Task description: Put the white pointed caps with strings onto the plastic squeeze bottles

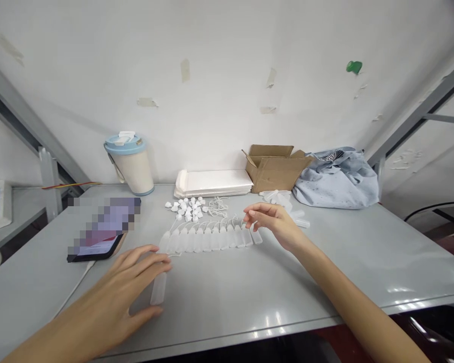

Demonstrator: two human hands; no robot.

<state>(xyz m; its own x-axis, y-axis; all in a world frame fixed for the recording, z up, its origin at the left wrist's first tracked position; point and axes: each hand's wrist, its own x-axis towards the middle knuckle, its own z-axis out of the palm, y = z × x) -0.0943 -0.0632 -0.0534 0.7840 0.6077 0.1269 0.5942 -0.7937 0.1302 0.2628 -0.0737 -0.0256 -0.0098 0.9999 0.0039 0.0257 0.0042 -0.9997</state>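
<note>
My left hand (136, 282) is at the front left, its fingers spread and curved over a small translucent plastic tube (158, 289). The thumb lies by the tube's lower end and the fingertips hide its top. Past the fingers runs a row of similar frosted tubes (208, 239), side by side, with thin white strings at their upper ends. At the row's right end, my right hand (274, 222) hovers with fingertips drawn together near the strings; what they pinch, if anything, is too small to make out. Behind the row lie a heap of white caps (189, 207) and coiled white string (218, 206).
At the back stand a cream tumbler (134, 169), a stack of white packets (215, 181), an open cardboard box (276, 174) and a bundled blue cloth (336, 179). More loose tubes (278, 197) lie by the box. A phone (106, 229) with a cable (73, 290) rests at left.
</note>
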